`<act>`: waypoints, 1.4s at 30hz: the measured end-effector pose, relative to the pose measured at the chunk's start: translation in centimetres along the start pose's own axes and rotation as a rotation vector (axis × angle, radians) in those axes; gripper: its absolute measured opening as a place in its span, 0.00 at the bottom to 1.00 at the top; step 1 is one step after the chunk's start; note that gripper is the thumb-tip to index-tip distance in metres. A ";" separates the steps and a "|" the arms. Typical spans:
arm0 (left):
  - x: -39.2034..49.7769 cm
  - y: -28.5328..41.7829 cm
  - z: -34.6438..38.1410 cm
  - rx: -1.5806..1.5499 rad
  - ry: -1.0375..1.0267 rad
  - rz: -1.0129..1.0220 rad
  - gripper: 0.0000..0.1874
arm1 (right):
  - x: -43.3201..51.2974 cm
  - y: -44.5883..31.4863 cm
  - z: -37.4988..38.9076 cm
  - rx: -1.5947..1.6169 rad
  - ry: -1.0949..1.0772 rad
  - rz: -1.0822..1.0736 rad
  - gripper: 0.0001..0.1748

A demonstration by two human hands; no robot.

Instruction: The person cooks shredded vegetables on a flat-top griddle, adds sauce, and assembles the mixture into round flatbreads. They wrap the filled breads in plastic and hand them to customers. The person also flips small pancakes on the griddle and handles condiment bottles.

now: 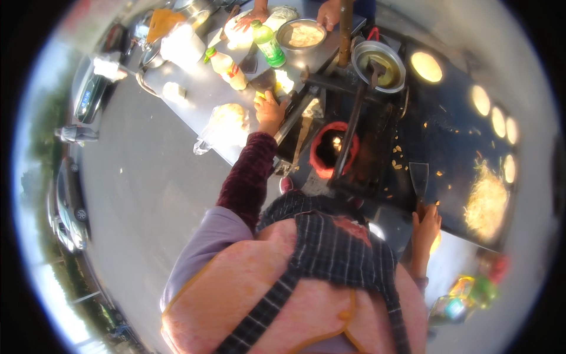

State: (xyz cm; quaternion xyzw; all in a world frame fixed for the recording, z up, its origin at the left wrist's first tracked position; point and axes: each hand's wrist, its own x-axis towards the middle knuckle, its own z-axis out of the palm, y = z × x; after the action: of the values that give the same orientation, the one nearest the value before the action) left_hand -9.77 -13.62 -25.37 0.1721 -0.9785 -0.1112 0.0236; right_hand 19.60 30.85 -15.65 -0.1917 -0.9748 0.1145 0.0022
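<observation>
My left hand (269,111) reaches over the metal table's edge, its fingers on a small yellow thing (261,95); whether it grips it is unclear. A dark flat-bladed tool (264,82) lies just beyond. At the lower right, my right hand (426,228) is closed round the handle of a metal spatula (419,173), whose blade rests on the dark griddle (442,106). Small crumbs lie around the blade. Shredded pale food (486,201) is heaped to its right, and round flatbreads (426,67) line the griddle's far side.
Between my hands is a red-rimmed round opening (315,150). Ahead stand a pan of oil (379,66), a green bottle (268,43), a second bottle (226,68) and a bowl of batter or dough (302,35). Another person's hand (252,20) presses dough; their other hand touches the bowl.
</observation>
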 end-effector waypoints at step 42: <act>-25.9 59.1 -0.6 -0.377 -0.358 1.434 0.15 | 11.4 34.8 -12.4 0.045 0.441 0.443 0.18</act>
State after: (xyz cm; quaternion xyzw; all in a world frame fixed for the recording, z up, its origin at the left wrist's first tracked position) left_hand -4.95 49.26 -11.65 -0.5331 -0.8041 -0.2601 -0.0401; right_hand 22.62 69.19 -11.80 -0.4194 -0.8826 0.0894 0.1929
